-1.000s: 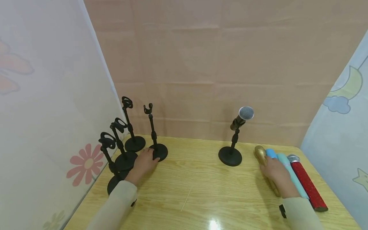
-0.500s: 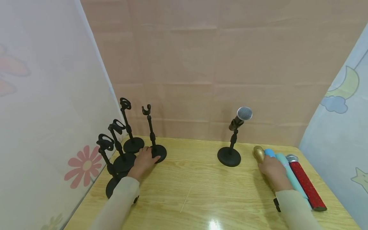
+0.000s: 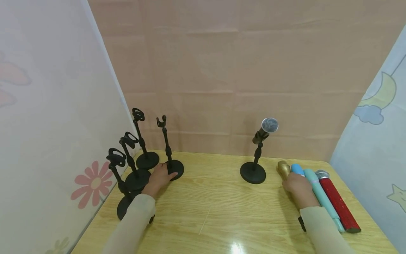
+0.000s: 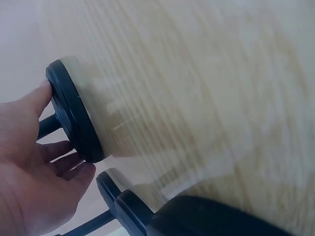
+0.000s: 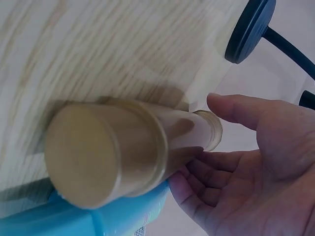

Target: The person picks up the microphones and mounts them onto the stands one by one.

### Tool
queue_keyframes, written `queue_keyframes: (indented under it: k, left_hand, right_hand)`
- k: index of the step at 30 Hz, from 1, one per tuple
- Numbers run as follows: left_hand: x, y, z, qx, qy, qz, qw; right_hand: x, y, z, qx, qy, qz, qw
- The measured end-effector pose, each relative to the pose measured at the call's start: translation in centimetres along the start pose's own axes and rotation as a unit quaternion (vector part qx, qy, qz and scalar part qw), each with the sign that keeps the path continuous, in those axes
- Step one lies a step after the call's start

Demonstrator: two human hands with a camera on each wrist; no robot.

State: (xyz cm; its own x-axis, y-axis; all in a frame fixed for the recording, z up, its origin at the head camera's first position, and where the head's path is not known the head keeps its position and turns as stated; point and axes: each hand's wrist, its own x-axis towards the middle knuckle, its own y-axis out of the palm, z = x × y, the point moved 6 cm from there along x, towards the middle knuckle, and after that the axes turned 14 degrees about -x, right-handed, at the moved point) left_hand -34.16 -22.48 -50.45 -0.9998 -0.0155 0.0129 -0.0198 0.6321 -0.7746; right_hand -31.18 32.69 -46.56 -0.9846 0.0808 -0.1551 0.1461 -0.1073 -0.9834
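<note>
My left hand (image 3: 159, 180) grips the round base of a black microphone stand (image 3: 167, 148) with an open clip on top. In the left wrist view, thumb and fingers lie at opposite edges of that base (image 4: 74, 110). At the right, my right hand (image 3: 299, 190) holds a gold microphone (image 3: 283, 168) lying on the table. The right wrist view shows the fingers curled at one side of the gold microphone (image 5: 135, 147) and the thumb on the other side. A blue microphone (image 3: 297, 169), partly hidden by the right hand, lies beside it.
A teal microphone (image 3: 321, 194) and a red glittery microphone (image 3: 339, 204) lie farther right. A stand (image 3: 253, 173) holding a silver-headed microphone (image 3: 269, 125) stands at the back. Three black stands, one the rearmost stand (image 3: 147, 159), crowd the left wall.
My right hand and the gold microphone have shifted slightly left, away from the blue one. My left hand stays on the stand's base. The head view has shifted a little.
</note>
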Motion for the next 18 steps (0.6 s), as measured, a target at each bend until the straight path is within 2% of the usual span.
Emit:
queue_keyframes:
  k: [3, 11, 18]
  left_hand:
    - [0.05, -0.07, -0.18, -0.002, 0.004, 0.001, 1.0000]
    - [0.06, -0.04, -0.23, 0.006, -0.011, 0.020, 0.9997]
    - [0.00, 0.03, -0.50, 0.014, 0.002, 0.024, 0.9996]
  right_hand:
    - [0.34, -0.08, 0.12, -0.013, 0.007, -0.007, 1.000]
    - [0.86, 0.26, -0.06, -0.019, 0.016, -0.016, 1.000]
    - [0.72, 0.38, -0.42, -0.012, 0.023, -0.011, 1.000]
